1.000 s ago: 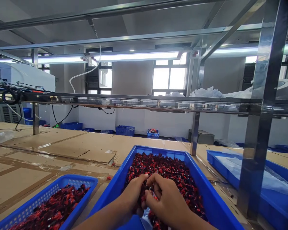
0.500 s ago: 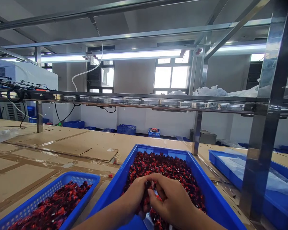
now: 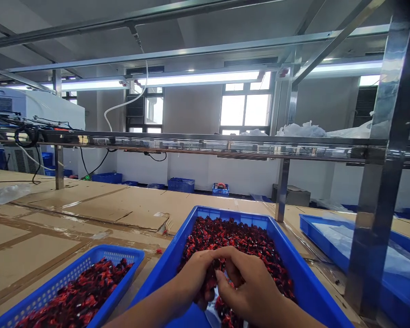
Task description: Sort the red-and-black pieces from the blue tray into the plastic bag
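My left hand point(image 3: 200, 275) and my right hand point(image 3: 244, 278) meet over the near half of a deep blue tray point(image 3: 295, 255). Fingers of both hands are closed, their tips pressed together around a small dark red piece point(image 3: 217, 264), partly hidden by them. More dark red lies under the curled left fingers, though I cannot make out how much. Many small, shiny red-and-black pieces point(image 3: 232, 232) cover the tray's floor. A bare patch of pale bottom shows below my hands.
Left of the tray stands a blue perforated basket point(image 3: 136, 257) of similar pieces. A steel post point(image 3: 369, 228) rises at right, before another blue tray point(image 3: 307, 223) with white plastic sheeting. A steel shelf rail point(image 3: 191, 143) crosses above the cardboard-covered table point(image 3: 123, 200). One red scrap point(image 3: 159, 251) lies between the containers.
My hands stay joined over the tray, with only slight shifts of the fingers around the small piece. The whole view has moved slightly.
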`<state>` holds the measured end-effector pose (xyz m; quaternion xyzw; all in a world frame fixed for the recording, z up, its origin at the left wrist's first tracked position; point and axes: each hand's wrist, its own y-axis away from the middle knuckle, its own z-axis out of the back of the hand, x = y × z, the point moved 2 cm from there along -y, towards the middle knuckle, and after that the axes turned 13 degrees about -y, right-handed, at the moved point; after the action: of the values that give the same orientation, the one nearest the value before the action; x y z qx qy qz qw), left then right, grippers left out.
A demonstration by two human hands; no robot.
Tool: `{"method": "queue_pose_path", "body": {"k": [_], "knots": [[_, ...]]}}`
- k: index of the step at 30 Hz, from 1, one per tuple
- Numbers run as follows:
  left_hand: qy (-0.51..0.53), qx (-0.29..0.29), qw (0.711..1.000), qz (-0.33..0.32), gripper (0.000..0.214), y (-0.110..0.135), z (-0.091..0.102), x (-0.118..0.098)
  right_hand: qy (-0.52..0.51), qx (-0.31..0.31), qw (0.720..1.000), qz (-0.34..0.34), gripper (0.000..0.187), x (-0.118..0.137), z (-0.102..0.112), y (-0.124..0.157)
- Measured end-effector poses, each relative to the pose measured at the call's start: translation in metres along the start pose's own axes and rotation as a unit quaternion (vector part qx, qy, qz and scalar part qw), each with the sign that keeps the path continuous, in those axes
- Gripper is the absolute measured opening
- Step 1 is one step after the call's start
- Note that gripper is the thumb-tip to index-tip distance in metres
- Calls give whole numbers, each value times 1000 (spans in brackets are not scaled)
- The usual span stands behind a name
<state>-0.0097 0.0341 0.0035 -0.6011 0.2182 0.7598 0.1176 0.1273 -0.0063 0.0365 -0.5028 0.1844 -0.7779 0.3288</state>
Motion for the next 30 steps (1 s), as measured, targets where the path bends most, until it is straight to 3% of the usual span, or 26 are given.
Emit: {"method": "queue_pose_path", "body": {"k": [2,5,6,7,9,13,15,17,20,30], "knots": [[14,12,1000,-12,39,0,2,-1,-178,-32,980,-83,10,-4,5,-3],[52,47,997,-36,45,1,3,-4,-441,-42,864,-241,20,-19,10,-9],[70,62,995,-42,46,1,4,-5,-481,-42,830,-279,24,-24,12,-11],[87,75,992,-47,47,2,4,-6,-494,-46,814,-302,27,-29,14,-13],[113,88,988,-51,48,3,5,-7,-463,-50,828,-312,28,-36,18,-16],[109,78,990,-42,53,3,6,-6,-249,-9,947,-201,24,-29,18,-18],[93,69,992,-43,55,2,6,-5,-113,24,985,-130,30,-19,17,-16],[85,64,993,-46,56,1,6,-4,-18,40,995,-92,32,-12,15,-15],[83,73,993,-36,57,1,5,-3,37,27,996,-81,25,-8,16,-15],[111,73,991,-6,46,3,10,-6,-18,22,999,-42,28,-8,17,-12]]}}
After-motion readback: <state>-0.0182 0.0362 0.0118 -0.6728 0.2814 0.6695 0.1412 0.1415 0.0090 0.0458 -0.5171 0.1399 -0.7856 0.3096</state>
